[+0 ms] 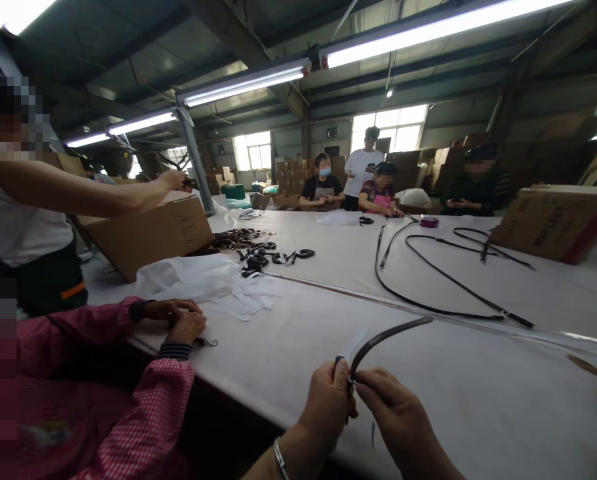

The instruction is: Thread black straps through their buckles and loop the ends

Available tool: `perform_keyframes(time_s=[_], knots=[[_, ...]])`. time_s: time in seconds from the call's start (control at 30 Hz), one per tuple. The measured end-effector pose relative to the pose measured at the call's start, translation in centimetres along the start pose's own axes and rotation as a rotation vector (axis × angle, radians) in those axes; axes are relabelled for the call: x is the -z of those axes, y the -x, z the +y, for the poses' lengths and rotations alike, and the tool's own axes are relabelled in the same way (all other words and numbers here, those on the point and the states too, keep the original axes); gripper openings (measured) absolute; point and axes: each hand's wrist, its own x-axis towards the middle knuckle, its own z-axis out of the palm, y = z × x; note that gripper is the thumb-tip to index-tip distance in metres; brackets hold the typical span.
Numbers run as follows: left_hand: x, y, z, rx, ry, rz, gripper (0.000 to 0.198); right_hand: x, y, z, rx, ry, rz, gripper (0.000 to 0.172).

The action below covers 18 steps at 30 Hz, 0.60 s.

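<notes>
Near the front edge of the table, my left hand (325,400) is closed around a black strap (388,339). From between my hands the strap curves up and to the right, its free end over the white surface. My right hand (391,403) pinches the strap at a small pale or shiny piece beside my left fingers; what that piece is cannot be made out. A thin white strip (355,343) sticks up behind my left thumb. Below my right fingers hangs a narrow dark end (373,437). The part inside my grip is hidden.
Long black straps (443,310) lie across the table (288,347), near a cardboard box (553,223). Bundled black straps (255,257) and white sheets (193,280) are at left. A co-worker in checked sleeves (153,393) sits close; another reaches over an open carton (153,230).
</notes>
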Motion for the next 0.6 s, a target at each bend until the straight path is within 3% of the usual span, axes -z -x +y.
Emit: perform_keyframes(time_s=[0.1, 0.27, 0.6], knots=[[0.0, 0.1, 0.1, 0.000, 0.038, -0.010, 0.055, -0.2, 0.2, 0.1, 0.079, 0.004, 0.024, 0.022], [0.1, 0.1, 0.1, -0.016, 0.017, -0.028, 0.062, -0.1, 0.7, 0.8, 0.244, 0.157, -0.043, 0.034], [0.2, 0.5, 0.1, -0.037, -0.015, -0.069, 0.060, 0.5, 0.5, 1.8, 0.405, 0.293, -0.049, 0.039]])
